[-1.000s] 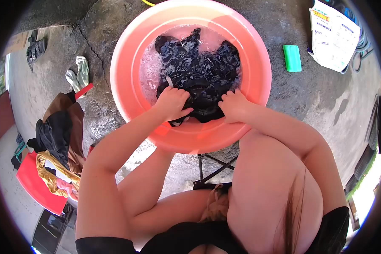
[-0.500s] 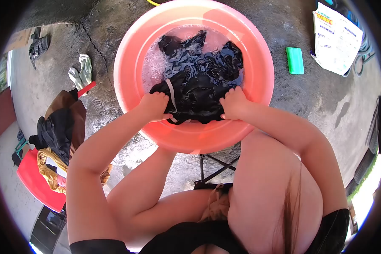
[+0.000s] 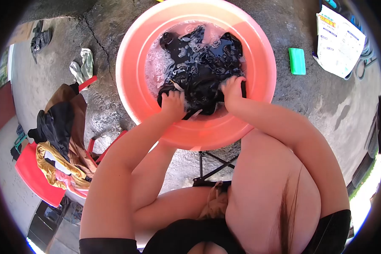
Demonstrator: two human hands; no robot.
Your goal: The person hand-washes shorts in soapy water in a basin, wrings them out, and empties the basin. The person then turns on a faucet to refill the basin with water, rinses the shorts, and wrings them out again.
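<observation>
A pink basin holds soapy water and a wet black garment with a pale drawstring-like strip. My left hand is at the garment's near left part, its fingers curled over the cloth. On the right side, my right hand grips the cloth near the basin's inner wall, its fingertips partly hidden in the folds. Much of the garment lies bunched in the water, and white suds float along the left side.
A green soap-like block and a white printed bag are on the wet concrete at right. Clothes hang over a red chair at left. Pale gloves or cloths and dark sandals lie farther back.
Both hands have pushed forward, away from me, bringing the near edge of the black garment deeper into the basin. The pale strip has shifted and is partly covered.
</observation>
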